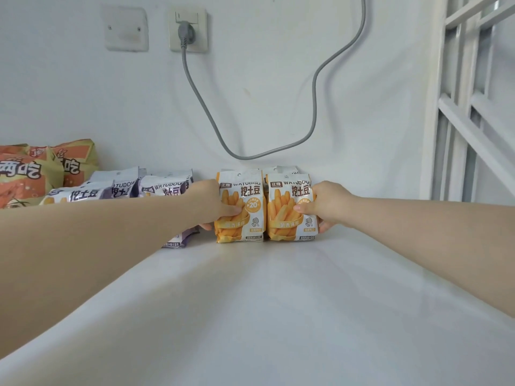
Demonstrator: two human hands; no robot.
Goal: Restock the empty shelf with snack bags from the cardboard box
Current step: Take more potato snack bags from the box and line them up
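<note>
Two orange-and-white snack bags stand upright side by side on the white shelf (278, 302), near the back wall. My left hand (214, 204) grips the left orange bag (245, 215) at its left edge, thumb on the front. My right hand (326, 204) grips the right orange bag (289, 218) at its right edge. More bags of the same kind stand just behind them (281, 171). The cardboard box is out of view.
Purple-and-white snack bags (122, 188) sit in rows left of the orange ones, partly hidden by my left forearm. Larger orange-and-yellow bags (36, 174) stand at the far left. A grey cable (313, 93) hangs down the wall from a socket (188, 30). A white frame (473, 107) bounds the right side.
</note>
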